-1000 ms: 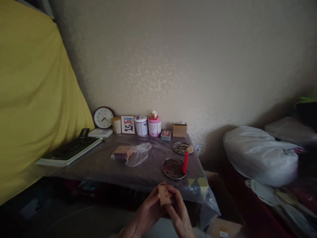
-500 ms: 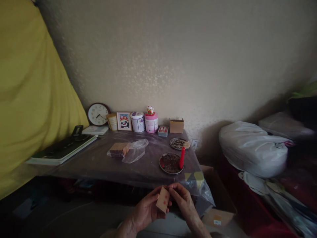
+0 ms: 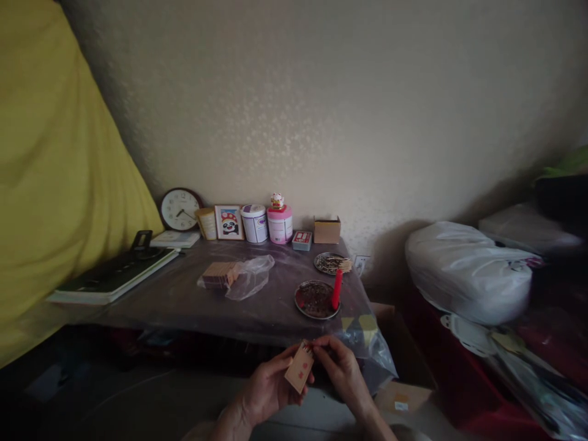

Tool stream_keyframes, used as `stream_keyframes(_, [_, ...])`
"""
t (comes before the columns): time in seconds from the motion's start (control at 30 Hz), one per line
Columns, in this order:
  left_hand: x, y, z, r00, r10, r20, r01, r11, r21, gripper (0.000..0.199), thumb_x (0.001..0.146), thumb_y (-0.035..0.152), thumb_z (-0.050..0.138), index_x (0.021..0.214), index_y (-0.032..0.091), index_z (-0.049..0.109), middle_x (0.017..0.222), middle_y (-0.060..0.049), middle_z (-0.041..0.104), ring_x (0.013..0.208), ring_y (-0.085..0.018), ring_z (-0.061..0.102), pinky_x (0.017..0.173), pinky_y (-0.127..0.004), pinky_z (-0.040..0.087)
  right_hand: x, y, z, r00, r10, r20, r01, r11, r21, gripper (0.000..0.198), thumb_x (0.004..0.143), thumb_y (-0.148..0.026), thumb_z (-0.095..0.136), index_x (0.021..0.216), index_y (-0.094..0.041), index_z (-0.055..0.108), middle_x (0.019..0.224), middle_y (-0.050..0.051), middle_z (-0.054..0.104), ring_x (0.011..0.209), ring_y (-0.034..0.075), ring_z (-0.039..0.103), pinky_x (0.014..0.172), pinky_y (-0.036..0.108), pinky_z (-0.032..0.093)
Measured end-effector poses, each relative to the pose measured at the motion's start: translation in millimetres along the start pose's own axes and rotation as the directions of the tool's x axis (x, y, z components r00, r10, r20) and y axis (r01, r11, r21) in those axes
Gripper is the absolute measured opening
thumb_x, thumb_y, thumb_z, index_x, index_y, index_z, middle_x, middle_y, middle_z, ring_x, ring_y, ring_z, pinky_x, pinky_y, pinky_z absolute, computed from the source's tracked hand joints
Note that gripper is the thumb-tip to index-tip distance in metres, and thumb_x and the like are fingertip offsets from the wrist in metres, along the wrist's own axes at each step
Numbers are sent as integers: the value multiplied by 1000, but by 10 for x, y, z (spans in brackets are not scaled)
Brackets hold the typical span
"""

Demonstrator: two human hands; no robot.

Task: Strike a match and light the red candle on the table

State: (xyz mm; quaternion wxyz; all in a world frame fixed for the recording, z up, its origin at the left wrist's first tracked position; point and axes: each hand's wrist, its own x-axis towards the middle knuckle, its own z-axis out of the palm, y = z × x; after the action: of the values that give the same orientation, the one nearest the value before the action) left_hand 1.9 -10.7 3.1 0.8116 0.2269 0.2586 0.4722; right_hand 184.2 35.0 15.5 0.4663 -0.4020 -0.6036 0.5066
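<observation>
A small tan matchbox (image 3: 299,371) with red marks on its face rests tilted in my left hand (image 3: 272,384), fingers closed around it. Its far end is slid open, and match heads (image 3: 308,347) show there. Right at that open end, my right hand (image 3: 339,367) has thumb and fingers pinched together. What lies between those fingertips is too small and hidden to make out. Beyond the hands, a red candle (image 3: 337,290) stands on the right side of a round metal dish (image 3: 307,315) with dark residue. Behind it, another dish (image 3: 321,269) holds several used-looking matchsticks.
On the plastic-covered table (image 3: 184,312) lies a stack of matchboxes (image 3: 219,274) in clear wrap. Along the wall stand a clock (image 3: 180,209), a panda picture (image 3: 229,223), two tubs (image 3: 280,228) and a cardboard box (image 3: 327,231). White bags (image 3: 468,269) sit at right.
The matchbox has slid open at its far end, so match heads now show. It has tilted slightly, and my right fingers remain pinched at that end.
</observation>
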Motion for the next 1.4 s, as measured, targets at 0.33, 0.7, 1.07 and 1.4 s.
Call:
stream_keyframes(0.33, [-17, 19, -29, 997, -41, -59, 42, 999, 10, 37, 88, 29, 49, 120, 12, 60, 80, -15, 77, 60, -18, 70, 53, -26, 46, -30, -109, -75, 934, -274, 231, 352, 824, -444, 18, 95, -23, 54, 90, -23, 72, 89, 4, 71, 81, 17, 70, 75, 27, 54])
stream_keyframes(0.7, [-10, 0, -34, 996, -83, -43, 84, 996, 30, 33, 87, 28, 48, 115, 15, 60, 77, -13, 77, 58, -17, 69, 52, -26, 46, -51, -77, -75, 922, -270, 276, 381, 753, -537, 23, 96, -22, 54, 100, -24, 76, 94, 7, 70, 85, 19, 71, 78, 28, 57])
stream_keyframes(1.07, [-12, -13, -63, 990, -128, -55, 130, 991, 34, 26, 85, 32, 52, 103, 17, 62, 73, -10, 75, 57, -17, 67, 53, -27, 42, -63, -102, -91, 917, -223, 331, 378, 751, -541, 20, 93, -14, 54, 91, -24, 72, 94, 4, 70, 84, 17, 69, 78, 27, 55])
stream_keyframes(1.4, [-21, -20, -44, 981, -184, -62, 187, 981, 53, 25, 84, 30, 50, 103, 17, 61, 72, -10, 74, 58, -17, 67, 54, -27, 42, -74, -129, -110, 911, -191, 365, 377, 745, -550, 16, 87, -8, 57, 83, -21, 66, 87, 3, 68, 81, 16, 66, 74, 25, 52])
